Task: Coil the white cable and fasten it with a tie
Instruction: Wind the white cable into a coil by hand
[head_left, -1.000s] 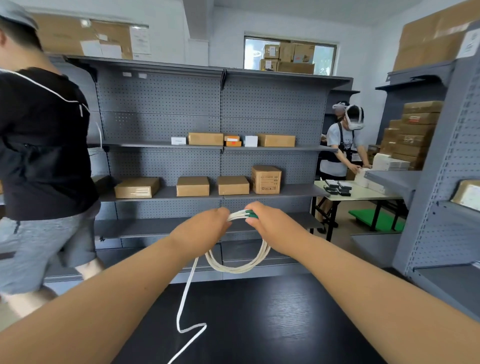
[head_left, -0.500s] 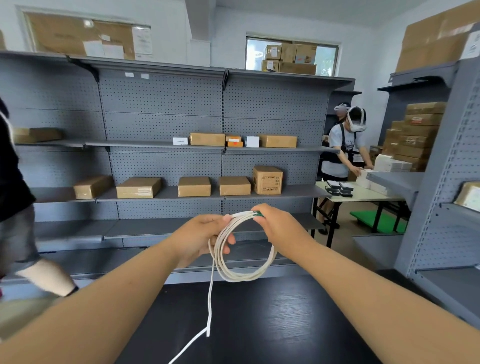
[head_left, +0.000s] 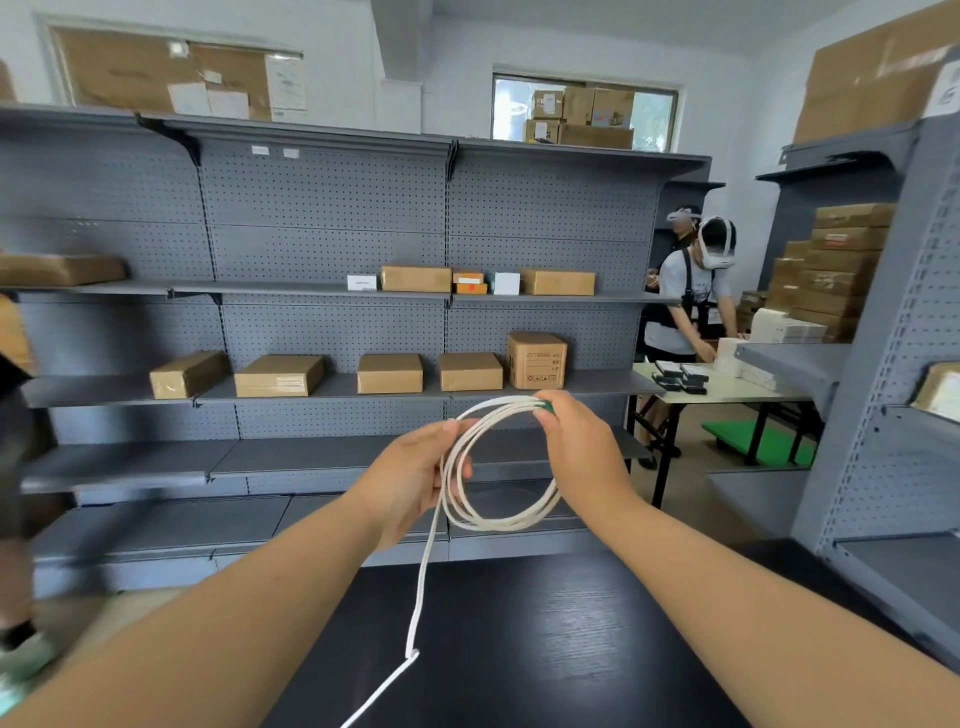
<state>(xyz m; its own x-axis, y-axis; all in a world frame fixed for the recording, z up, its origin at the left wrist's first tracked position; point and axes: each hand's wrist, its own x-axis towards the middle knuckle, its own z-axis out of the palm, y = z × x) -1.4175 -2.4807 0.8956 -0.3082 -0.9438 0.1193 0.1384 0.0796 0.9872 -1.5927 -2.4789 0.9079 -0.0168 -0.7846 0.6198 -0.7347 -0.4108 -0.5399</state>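
Observation:
The white cable (head_left: 501, 522) hangs as a coil of several loops in the air between my hands, above the black table (head_left: 545, 649). My right hand (head_left: 576, 447) grips the top of the coil, where a bit of green shows at my fingertips (head_left: 546, 408). My left hand (head_left: 410, 478) holds the coil's left side, fingers curled round the strands. A loose tail of the cable (head_left: 423, 582) drops from my left hand to the table and trails off toward the bottom edge.
Grey pegboard shelving (head_left: 332, 249) with cardboard boxes (head_left: 389, 373) stands behind the table. Another grey shelf unit (head_left: 893, 415) flanks the right. Two people with headsets (head_left: 696, 291) work at a light table at the back right. A person (head_left: 15, 467) is at the far left edge.
The coil has turned more open toward me and my left hand has slid down its left side. The loose tail is shorter and straighter. The person at the left has moved mostly out of view.

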